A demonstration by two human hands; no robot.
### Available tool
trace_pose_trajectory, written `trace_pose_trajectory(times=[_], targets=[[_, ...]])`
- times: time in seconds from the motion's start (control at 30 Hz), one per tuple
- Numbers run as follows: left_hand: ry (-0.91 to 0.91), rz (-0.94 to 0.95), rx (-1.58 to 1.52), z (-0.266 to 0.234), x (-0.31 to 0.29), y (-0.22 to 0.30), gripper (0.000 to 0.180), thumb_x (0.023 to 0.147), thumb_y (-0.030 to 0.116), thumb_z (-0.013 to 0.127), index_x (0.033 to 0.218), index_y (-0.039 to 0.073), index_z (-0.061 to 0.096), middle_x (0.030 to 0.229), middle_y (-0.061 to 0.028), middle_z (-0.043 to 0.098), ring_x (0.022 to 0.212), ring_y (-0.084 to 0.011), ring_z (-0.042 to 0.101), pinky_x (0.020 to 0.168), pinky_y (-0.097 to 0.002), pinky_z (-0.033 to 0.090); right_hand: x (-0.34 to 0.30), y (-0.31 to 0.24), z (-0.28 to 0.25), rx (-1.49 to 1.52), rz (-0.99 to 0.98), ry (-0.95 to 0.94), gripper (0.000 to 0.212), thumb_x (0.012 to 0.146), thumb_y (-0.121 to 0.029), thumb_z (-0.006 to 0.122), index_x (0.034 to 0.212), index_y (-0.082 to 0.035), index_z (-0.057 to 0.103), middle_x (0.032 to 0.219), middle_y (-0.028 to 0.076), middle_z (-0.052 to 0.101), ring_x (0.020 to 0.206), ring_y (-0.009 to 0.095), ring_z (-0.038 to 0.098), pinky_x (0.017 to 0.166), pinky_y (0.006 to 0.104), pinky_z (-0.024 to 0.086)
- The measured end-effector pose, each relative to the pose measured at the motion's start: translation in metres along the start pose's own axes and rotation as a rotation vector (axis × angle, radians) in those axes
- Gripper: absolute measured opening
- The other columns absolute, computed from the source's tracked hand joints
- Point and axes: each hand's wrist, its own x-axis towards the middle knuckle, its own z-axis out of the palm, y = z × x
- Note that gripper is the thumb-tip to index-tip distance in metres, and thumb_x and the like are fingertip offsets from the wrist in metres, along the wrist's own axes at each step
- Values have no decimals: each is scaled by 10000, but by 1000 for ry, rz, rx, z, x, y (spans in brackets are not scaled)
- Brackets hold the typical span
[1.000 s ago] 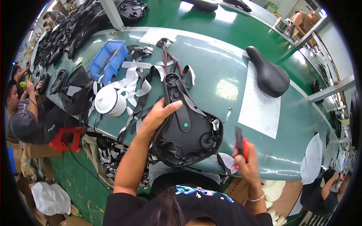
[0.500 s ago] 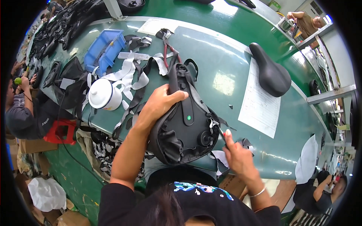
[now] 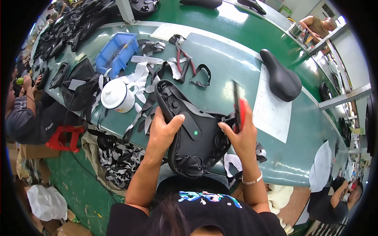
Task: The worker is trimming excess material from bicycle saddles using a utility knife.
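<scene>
So nearest up, there's one upturned saddle [image 3: 189,137], underside showing, its wide end reaching past the near edge of the green table [image 3: 279,163] and its narrow nose angled up and left over the tabletop. Left hand [image 3: 163,131] has it gripped by the left rim, thumb hooked over onto the underside. Right hand [image 3: 242,135] is closed around one red-and-black hand tool [image 3: 241,112], slim dark end pointing up and away, with the thumb right by the saddle's right rim; can't tell if it's pinching anything there. Tightest side is the left, where strips [image 3: 138,76] crowd close to the nose, way too tangled to count. Elbow room is mostly to the right: bare green between that hand and the printed sheet [image 3: 269,120], plus a good patch beyond the nose. Counting on outward: one white lidded mug [image 3: 118,96] on the left, one pair of red-handled pliers [image 3: 184,61] past the nose with one black loop [image 3: 202,76] just beside it, one second saddle [image 3: 281,76] right way up on the sheet, one blue bin [image 3: 117,53], and one more paper [image 3: 167,31] lying along the table's far edge.
</scene>
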Motion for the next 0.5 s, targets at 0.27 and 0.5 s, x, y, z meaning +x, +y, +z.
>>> trace_pose_trajectory(times=[0.27,0.5], targets=[[291,574,863,0,-2,-12,422,696,209,767,1006,29,544,905,-87,521,885,-232,489,816,-373,397,11,24,-34,554,523,85,386,813,-46,640,1168,-4,495,816,26,553,558,65,515,471,207,432],[-456,903,1042,71,35,-11,167,793,259,652,750,115,580,696,-38,521,747,-217,479,721,-374,323,-1,-13,-34,381,91,-230,568,797,-34,678,1307,-20,428,940,82,637,759,136,620,683,263,504]])
